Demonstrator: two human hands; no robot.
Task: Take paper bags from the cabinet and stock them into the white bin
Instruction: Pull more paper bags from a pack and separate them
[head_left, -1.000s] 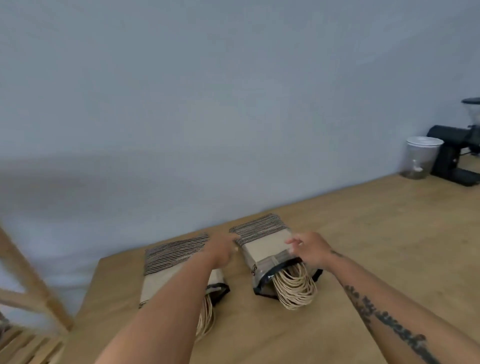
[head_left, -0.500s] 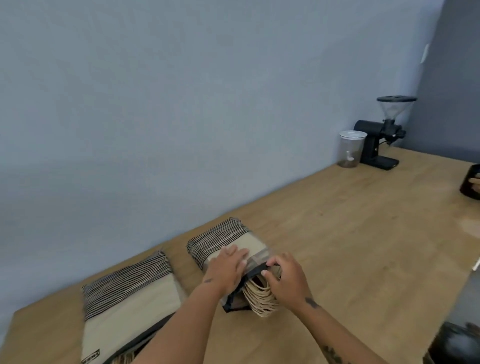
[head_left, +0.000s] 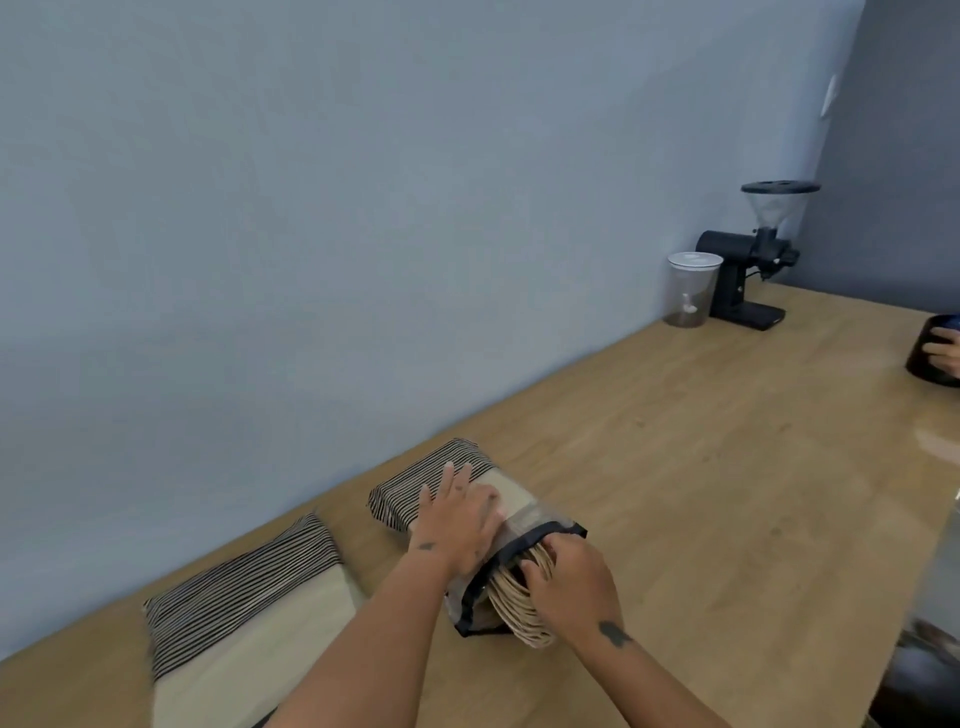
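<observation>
Entry: the pack (head_left: 431, 478) of paper bags lies flat on the counter (head_left: 701, 467), its striped end toward the wall (head_left: 363, 208) and its black-edged clear sleeve (head_left: 522, 519) open toward us. The left hand (head_left: 460, 525) lies flat on top of the pack with fingers straight and spread, pressing down. We read this as an anchor, so the sleeve does not slide with its contents. The right hand (head_left: 569, 592) is at the pack's mouth, fingers curled round the twine handles (head_left: 514, 608) that spill out. That grip suggests a pull toward us to draw the bags free. A second pack (head_left: 244, 587) lies just left of the pack, roughly parallel and untouched, likely queued. The grinder (head_left: 737, 280) and the lidded tub (head_left: 693, 288) stand well right of the pack, against the wall. Neither the cabinet nor the white bin is in view. Judgement: this is the unpacking stage, and we see nothing stocked yet. Risk: pulling by the handles alone may tear them or drag the sleeve along, though firm left-hand pressure should counter the drag.
</observation>
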